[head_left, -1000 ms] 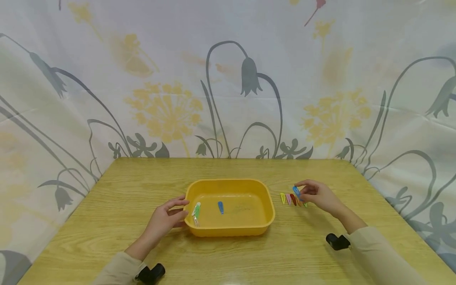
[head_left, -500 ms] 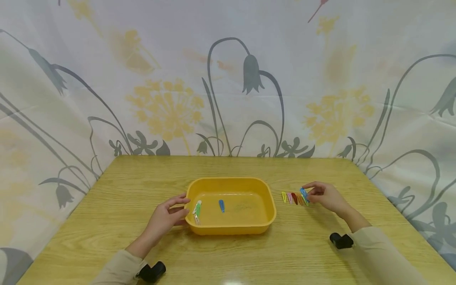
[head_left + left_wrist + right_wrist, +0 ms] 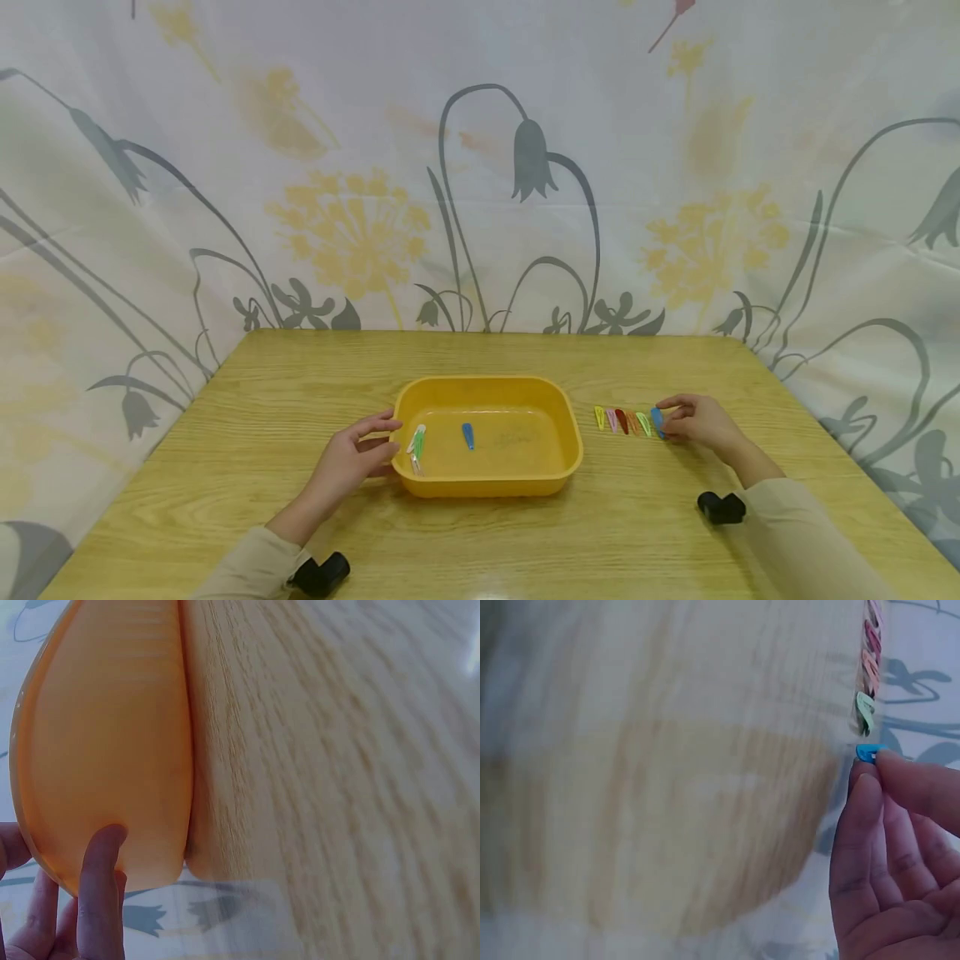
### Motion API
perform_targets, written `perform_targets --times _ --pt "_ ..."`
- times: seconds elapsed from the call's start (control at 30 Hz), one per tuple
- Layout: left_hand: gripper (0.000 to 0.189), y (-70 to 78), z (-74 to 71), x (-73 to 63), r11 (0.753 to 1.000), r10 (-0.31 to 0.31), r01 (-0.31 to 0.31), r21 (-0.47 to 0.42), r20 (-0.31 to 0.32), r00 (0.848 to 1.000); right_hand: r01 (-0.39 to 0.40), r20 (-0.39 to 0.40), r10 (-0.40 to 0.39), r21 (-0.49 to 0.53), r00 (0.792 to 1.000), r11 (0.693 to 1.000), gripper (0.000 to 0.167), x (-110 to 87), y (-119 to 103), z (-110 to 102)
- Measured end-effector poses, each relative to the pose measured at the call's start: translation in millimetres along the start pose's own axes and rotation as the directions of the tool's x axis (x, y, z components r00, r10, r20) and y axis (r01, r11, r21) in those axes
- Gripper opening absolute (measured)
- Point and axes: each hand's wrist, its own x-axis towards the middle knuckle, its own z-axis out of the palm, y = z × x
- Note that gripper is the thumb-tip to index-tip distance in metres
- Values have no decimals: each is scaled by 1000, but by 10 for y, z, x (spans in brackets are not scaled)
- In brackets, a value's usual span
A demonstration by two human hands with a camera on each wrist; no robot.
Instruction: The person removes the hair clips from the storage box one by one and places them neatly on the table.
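My right hand (image 3: 699, 425) pinches a blue snap hair clip (image 3: 657, 421) between thumb and fingertips, low over the table at the right end of a row of clips. In the right wrist view that blue clip (image 3: 868, 753) sticks out of the pinch, below a green clip (image 3: 865, 712). The row holds a yellow clip (image 3: 599, 418), a pink clip (image 3: 611, 420), a red clip (image 3: 622, 421), an orange clip (image 3: 633, 423) and a green one. My left hand (image 3: 351, 454) holds the left end of a yellow plastic tray (image 3: 487, 487), a finger against its outer wall (image 3: 112, 750).
Inside the tray lie another blue clip (image 3: 468, 436) and, near its left wall, a small group of clips (image 3: 417, 443), green and whitish. The wooden table (image 3: 525, 542) runs back to a flower-printed cloth (image 3: 480, 208).
My right hand has moved right with the blue clip, past the green clip, and lowered it at the end of the row. The left hand stays at the tray.
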Motion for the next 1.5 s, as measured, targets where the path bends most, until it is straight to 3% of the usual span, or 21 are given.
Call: perform_targets --times 0.17,0.47,0.67,0.9,1.5 --pt "33 6 11 0 1000 -9 9 2 -15 1000 -76 10 76 6 997 997 40 -14 23 7" --pt "32 5 14 5 1000 -10 10 -1 -17 1000 -81 30 82 -20 996 997 39 -1 -9 31" --pt "33 19 21 -2 1000 -13 13 8 -14 1000 -25 56 26 -15 998 1000 44 -6 -53 4" --pt "33 20 26 1 1000 -8 8 8 -13 1000 82 49 -78 -77 996 994 43 40 -279 -45" --pt "34 17 24 -1 1000 -13 13 -2 -21 1000 150 55 -142 -173 988 973 36 220 -917 43"
